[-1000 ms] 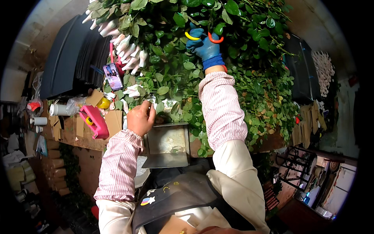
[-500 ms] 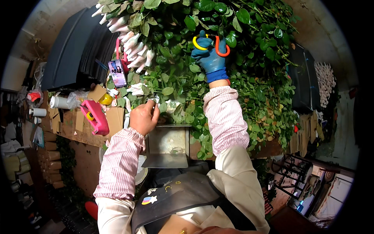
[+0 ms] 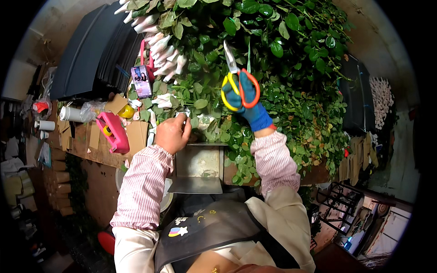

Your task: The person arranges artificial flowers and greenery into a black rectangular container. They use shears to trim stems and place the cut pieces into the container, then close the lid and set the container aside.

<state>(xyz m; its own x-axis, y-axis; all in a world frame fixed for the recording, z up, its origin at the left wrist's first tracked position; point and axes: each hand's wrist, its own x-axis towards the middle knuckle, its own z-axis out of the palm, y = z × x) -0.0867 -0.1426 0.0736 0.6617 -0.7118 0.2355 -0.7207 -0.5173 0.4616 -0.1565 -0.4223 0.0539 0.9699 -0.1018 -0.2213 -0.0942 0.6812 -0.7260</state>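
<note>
Blue glove material covers the right hand (image 3: 246, 103), whose fingers are closed through the yellow and red loops of the scissors (image 3: 234, 69); these sit over the middle of the leafy stems (image 3: 291, 109), blades pointing away from the body, though I cannot tell how far they are parted. Bare and curled, the left hand (image 3: 173, 134) rests at the near edge of the greenery, a white wrapped bit at its fingertips; whether it pinches that or only touches it is hidden. My judgement is that the step in hand is tending the stems, one hand staying low among them while the other carries the tool; a cut would call for the blades to be turned to a chosen stem and kept clear of the bare fingers. White-netted heads (image 3: 166, 57) line the pile's left side, beside a lit phone (image 3: 141, 82). On the wooden table (image 3: 81, 139) lie a pink tape holder (image 3: 114, 134) and brown card (image 3: 138, 133), with a metal tray (image 3: 198, 185) at the near edge. Dark stacked sheets (image 3: 91, 54) stand to the left, and a black metal rack (image 3: 339, 204) shows at lower right in the room.
</note>
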